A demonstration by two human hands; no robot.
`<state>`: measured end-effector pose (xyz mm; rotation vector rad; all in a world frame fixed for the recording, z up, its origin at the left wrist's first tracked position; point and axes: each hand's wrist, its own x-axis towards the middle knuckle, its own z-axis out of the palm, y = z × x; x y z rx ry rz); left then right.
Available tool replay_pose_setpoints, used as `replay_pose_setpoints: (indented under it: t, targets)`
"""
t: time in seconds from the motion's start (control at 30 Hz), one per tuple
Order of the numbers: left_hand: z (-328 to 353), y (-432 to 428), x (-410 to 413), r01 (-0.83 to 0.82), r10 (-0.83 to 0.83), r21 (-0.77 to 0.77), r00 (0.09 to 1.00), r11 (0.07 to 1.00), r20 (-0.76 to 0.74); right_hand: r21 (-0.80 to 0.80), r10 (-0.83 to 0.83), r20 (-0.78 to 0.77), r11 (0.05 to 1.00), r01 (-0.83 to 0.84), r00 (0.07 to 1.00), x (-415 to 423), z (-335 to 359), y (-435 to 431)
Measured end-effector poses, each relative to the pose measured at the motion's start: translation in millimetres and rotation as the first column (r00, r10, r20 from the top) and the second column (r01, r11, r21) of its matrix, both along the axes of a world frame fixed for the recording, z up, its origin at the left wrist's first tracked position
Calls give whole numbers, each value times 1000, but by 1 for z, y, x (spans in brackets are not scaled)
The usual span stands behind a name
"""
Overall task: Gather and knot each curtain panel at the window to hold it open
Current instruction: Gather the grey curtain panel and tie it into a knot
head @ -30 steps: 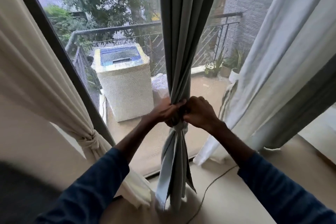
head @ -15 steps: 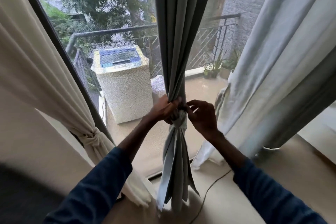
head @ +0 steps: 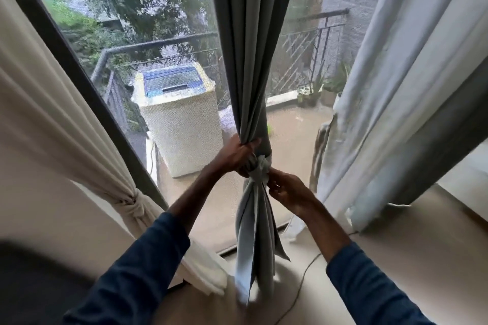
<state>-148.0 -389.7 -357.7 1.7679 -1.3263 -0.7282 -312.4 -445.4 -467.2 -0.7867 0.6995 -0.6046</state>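
Two hands, left point(head: 234, 157) gripping curtain point(head: 250, 47), right point(head: 289, 191) pinching knot point(head: 260, 169)

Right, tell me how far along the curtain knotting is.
Done: the cream panel on the left is knotted. In hand: the left hand grips the gathered grey panel just above its knot, while the right hand pinches that knot. Left: the pale right panel hangs loose, no knot visible.

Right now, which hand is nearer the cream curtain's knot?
Left. The left hand grips the grey curtain above the grey knot, on the side toward the cream curtain's knot; the right hand pinches the grey knot from the far side.
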Motion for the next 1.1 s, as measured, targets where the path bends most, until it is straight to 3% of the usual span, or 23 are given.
replay_pose_setpoints:
  t: [0.13,0.27,0.37,0.53,0.73,0.83,0.97,1.03,1.1]
  targets:
    - [-2,2,5,2,-3,13,996,1000,89,-33,-22,-142,999,17,990,-11,-30,1]
    - [-15,-7,-2,-61,37,51,926,997,375,-22,-107,-177,994,104,979,-19,-55,3]
    - [-18,-14,-19,-89,64,28,870,996,489,31,-137,-167,989,144,976,-15,-51,3]
    - [-21,-11,-23,-113,91,17,874,993,477,126,-203,-113,968,217,973,-7,-52,10]
    - [-38,8,-10,-27,-10,60,840,998,542,207,-260,-37,943,262,965,5,-40,20]
    - [-51,14,-3,-69,31,40,804,997,593,208,-286,-24,936,285,958,5,-36,17]
    - [-60,13,2,-234,83,177,794,956,602,193,-290,-13,938,287,957,8,-29,11]
    - [-66,11,7,-205,-2,275,798,939,603,189,-288,-1,940,283,958,9,-24,6]
    - [-68,8,7,-103,-82,372,890,923,449,160,-283,-4,946,280,959,11,-18,3]
